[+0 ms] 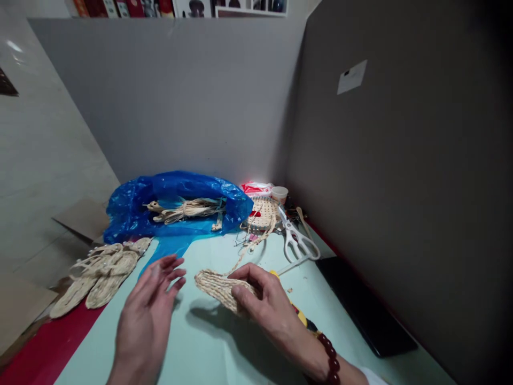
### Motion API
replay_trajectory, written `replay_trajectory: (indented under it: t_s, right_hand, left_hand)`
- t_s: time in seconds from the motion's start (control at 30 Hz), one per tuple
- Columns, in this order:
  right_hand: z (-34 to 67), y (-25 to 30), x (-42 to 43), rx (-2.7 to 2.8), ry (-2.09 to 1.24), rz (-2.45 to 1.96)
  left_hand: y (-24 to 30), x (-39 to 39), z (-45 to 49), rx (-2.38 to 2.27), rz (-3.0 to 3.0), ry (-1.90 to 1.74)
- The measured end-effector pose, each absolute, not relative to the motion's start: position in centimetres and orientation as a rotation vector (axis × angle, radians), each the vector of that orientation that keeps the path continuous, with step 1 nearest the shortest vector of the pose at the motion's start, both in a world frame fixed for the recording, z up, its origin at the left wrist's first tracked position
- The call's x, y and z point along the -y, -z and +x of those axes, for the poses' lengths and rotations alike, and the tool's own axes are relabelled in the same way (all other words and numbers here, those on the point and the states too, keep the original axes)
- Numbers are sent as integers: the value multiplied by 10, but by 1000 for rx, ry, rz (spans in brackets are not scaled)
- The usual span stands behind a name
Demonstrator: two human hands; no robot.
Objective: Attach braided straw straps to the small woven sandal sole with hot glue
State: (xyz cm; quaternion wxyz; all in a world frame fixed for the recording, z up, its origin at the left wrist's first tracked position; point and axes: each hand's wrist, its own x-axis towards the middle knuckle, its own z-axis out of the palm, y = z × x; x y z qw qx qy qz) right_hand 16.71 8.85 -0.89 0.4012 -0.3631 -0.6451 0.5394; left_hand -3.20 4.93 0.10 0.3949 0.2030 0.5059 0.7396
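Note:
A small sole of braided straw is held up over the pale green tabletop, its shadow falling below it. My right hand grips its near end between thumb and fingers, a dark beaded bracelet on the wrist. From the sole a thin straw braid runs back toward a woven straw piece. To the left, my left hand is raised with fingers apart and nothing in it, a short gap from the sole's tip. Partly behind my right hand lies a yellow and black tool handle.
Bundled straw strands lie in a blue plastic bag at the back. White-handled scissors and a white cup are at back right. Finished straw sandals sit left. A black flat object lies along the right partition.

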Motion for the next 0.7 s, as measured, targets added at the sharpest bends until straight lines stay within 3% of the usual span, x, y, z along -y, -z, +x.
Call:
replay_trajectory:
  t_s: [0.13, 0.7]
  right_hand:
    - [167, 10, -95, 1554, -1337, -940]
    - [171, 4, -87, 1649, -1442, -852]
  left_hand:
    - [5, -53, -45, -1339, 398, -1965]
    - [12, -49, -5, -1292, 710, -1713]
